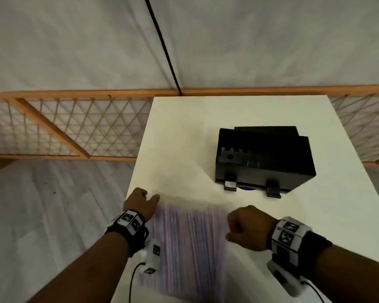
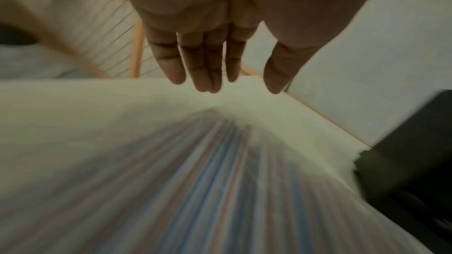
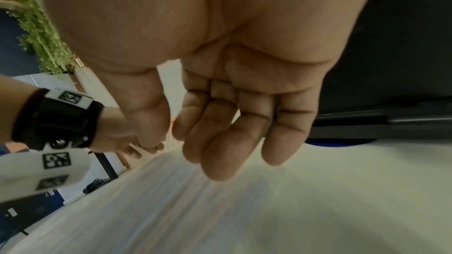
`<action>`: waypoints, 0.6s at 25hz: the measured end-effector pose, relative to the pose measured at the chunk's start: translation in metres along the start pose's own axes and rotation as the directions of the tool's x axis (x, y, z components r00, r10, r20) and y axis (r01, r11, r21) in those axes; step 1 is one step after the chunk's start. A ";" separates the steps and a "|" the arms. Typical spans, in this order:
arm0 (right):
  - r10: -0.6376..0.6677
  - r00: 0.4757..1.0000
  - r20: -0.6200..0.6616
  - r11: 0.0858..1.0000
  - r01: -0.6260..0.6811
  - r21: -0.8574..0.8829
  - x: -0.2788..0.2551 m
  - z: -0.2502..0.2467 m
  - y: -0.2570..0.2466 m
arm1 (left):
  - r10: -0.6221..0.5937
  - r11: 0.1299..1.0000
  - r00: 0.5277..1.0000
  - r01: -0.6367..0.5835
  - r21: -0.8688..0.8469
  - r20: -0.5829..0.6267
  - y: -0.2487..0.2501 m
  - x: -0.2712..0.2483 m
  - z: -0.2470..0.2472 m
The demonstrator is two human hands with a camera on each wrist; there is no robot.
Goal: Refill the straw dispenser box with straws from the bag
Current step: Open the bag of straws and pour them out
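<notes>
Bag of straws (image 1: 190,243): blurred, lying flat on the white surface (image 1: 184,138) between both hands, near its front edge
Dispenser box (image 1: 264,158): black, farther back to the right, apart from the bag
Left hand (image 1: 141,203): fingers straight, grip released, beside the bag's far-left corner
Right hand (image 1: 248,228): fingers loosely curled, holding nothing

A white table (image 1: 184,132) stands against a wooden lattice railing (image 1: 70,125), green foliage (image 3: 46,45) beyond.
</notes>
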State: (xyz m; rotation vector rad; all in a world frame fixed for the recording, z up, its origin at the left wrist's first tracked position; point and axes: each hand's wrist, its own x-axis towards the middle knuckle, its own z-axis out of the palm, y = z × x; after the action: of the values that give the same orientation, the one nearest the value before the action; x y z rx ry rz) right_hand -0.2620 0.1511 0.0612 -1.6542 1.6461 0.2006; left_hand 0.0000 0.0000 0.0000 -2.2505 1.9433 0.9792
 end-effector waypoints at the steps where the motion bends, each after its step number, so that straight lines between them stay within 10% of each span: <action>1: -0.013 0.999 -0.037 1.000 0.014 0.021 0.018 0.000 -0.008 | -0.060 0.998 0.998 0.061 -0.034 0.026 -0.003 0.013 0.003; 7: -0.006 0.981 -0.193 0.997 0.021 0.076 0.101 -0.004 -0.054 | -0.171 0.973 0.971 0.193 -0.126 0.168 -0.006 0.050 0.016; 15: -0.060 0.988 -0.142 0.974 0.089 0.210 0.156 -0.005 -0.107 | 0.189 0.903 0.978 -0.136 -0.407 0.092 0.013 0.019 -0.003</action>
State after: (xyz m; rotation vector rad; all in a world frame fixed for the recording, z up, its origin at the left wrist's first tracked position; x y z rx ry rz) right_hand -0.1438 0.0114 0.0137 -1.5878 1.6380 -0.1270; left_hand -0.0102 -0.0211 -0.0015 -2.1527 2.0550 1.6358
